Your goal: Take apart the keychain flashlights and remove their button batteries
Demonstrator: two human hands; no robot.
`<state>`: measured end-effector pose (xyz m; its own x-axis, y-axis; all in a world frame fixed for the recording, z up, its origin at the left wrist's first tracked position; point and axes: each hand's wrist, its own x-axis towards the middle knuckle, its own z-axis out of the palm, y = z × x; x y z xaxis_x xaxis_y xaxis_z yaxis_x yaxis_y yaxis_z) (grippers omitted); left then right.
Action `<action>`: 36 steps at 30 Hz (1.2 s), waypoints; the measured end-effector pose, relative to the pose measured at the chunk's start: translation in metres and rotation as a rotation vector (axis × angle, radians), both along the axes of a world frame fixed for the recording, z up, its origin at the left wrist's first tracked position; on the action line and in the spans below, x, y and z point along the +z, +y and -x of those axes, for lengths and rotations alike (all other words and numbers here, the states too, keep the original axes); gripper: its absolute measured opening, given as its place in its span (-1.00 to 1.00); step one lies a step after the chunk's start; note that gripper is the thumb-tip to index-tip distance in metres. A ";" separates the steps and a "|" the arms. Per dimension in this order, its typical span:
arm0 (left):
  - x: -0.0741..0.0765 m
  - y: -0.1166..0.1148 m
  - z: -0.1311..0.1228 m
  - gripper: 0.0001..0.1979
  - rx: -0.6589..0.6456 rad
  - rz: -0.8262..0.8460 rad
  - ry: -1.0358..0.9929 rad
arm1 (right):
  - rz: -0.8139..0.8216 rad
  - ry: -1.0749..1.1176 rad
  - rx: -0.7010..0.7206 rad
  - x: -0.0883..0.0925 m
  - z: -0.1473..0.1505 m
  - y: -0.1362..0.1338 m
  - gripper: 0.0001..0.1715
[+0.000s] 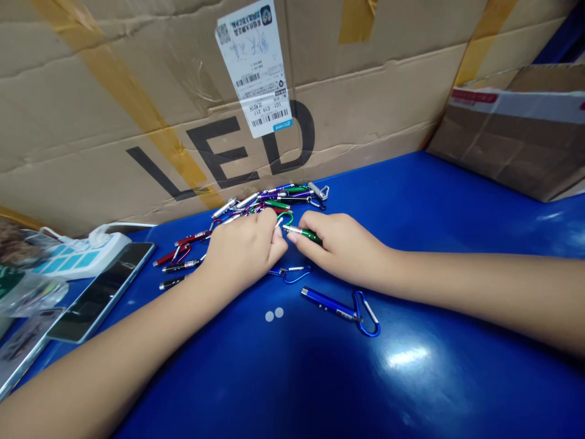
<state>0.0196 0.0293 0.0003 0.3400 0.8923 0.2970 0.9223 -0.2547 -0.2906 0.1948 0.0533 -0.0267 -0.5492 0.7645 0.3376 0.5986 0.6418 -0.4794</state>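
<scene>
From my end, the plainest reading sits toward 11 o'clock: big black letters "LED" (227, 154) on the cardboard box (365, 103). Near 12, the white shipping label (260, 67) stuck to that box is upside down to me. I can pick out "101" in its bold number line; the rest I wouldn't swear to. It also carries a QR code (223, 33), barcodes (273, 117), small Chinese print and a blue corner logo (283, 125) too small to read. At 2 o'clock, the red band (473, 97) on the open carton (498, 140) bears illegible lettering, as does the sticker (346, 313) on the blue penlight (326, 300), toward 5.
</scene>
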 end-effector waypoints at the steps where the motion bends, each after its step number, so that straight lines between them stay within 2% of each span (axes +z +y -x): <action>1: 0.000 0.000 0.000 -0.70 -0.005 -0.015 0.000 | 0.004 -0.001 -0.004 0.000 0.000 0.000 -0.66; 8: -0.004 0.002 -0.002 -0.72 -0.012 -0.080 0.001 | 0.013 -0.026 -0.074 -0.001 0.001 0.000 -0.67; 12: -0.004 0.002 -0.003 -0.71 -0.005 -0.033 0.015 | 0.025 -0.002 -0.084 -0.001 0.001 0.001 -0.68; 17: 0.001 0.001 -0.003 -0.71 0.081 -0.006 0.022 | 0.012 -0.020 -0.044 0.000 0.001 0.001 -0.65; 26: 0.005 -0.001 -0.009 -0.70 0.119 0.061 0.018 | 0.016 -0.063 -0.077 0.000 0.002 0.000 -0.64; 32: 0.006 -0.002 -0.012 -0.74 0.148 0.117 -0.057 | -0.003 -0.126 -0.110 0.000 0.002 -0.001 -0.65; 36: 0.006 -0.002 -0.012 -0.73 0.132 0.125 -0.096 | 0.030 -0.090 -0.109 0.000 0.001 -0.001 -0.69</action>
